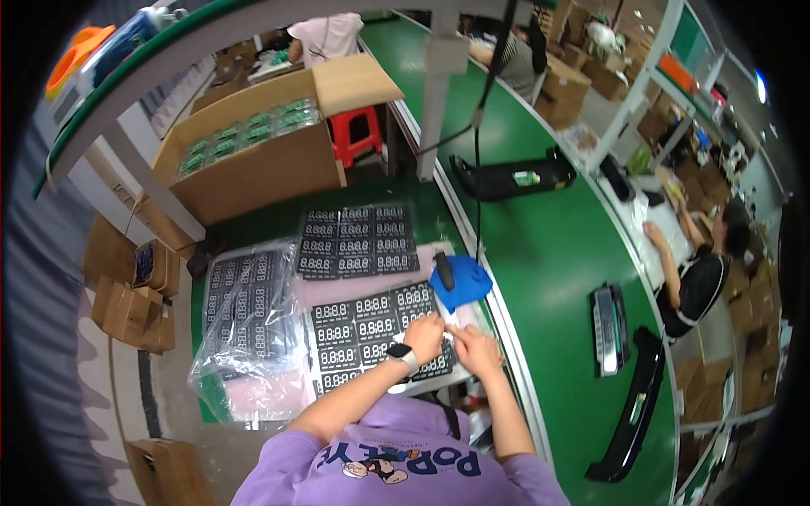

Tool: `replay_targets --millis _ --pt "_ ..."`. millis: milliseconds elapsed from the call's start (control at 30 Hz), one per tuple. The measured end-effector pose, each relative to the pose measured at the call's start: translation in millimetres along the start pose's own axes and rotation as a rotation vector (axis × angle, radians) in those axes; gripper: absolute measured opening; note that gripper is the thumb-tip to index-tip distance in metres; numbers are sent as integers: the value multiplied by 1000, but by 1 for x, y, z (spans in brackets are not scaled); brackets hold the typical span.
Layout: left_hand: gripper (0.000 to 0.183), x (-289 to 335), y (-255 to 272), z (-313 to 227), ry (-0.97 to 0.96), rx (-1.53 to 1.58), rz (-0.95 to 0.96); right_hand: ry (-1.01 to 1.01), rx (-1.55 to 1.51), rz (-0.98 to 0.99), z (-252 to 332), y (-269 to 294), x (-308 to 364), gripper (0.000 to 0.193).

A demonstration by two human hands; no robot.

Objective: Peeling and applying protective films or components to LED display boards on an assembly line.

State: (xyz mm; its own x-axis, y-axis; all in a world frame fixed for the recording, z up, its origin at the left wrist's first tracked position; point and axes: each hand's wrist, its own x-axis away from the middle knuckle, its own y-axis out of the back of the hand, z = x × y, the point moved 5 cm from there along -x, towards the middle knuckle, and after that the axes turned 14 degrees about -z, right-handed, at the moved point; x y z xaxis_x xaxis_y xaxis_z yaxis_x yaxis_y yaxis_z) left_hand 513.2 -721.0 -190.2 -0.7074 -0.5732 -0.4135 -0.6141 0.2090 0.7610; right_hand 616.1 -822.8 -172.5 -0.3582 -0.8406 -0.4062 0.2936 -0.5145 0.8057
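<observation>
My left hand [424, 338], with a watch on its wrist, is closed over the right edge of a sheet of black digit display films [359, 329]. My right hand [477, 349] is closed close beside it, and the fingertips of both nearly meet. Between them shows a small pale bit, too small to name. Just beyond my hands lies a blue cloth [467, 289] with a black-handled tool [445, 271] on it. Another black display sheet [359, 242] lies farther back. To the left, more display sheets sit in a clear plastic bag [251, 316].
A carton [261, 173] of green circuit boards stands at the back left, with a red stool [355, 135] beside it. On the green conveyor to my right lie black curved panels [515, 175]. A post [434, 101] rises ahead. Co-workers sit farther off.
</observation>
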Motion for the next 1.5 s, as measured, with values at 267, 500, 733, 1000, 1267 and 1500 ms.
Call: replay_targets --millis 267,500,733,1000,1267,1500 --pt "15 -12 32 3 -194 -35 155 27 86 62 0 -5 -18 33" --pt "28 5 122 48 246 -196 156 18 70 -10 3 -16 -8 31" --pt "14 5 189 75 261 -73 -403 -98 -39 -136 5 -36 3 25" --pt "11 -14 116 23 208 575 19 -370 -210 -200 -23 10 -1 21" --pt "12 5 44 -10 152 251 198 -398 23 -149 -17 0 37 21" --pt "18 21 23 -6 72 71 104 -349 -44 -194 -14 0 38 20"
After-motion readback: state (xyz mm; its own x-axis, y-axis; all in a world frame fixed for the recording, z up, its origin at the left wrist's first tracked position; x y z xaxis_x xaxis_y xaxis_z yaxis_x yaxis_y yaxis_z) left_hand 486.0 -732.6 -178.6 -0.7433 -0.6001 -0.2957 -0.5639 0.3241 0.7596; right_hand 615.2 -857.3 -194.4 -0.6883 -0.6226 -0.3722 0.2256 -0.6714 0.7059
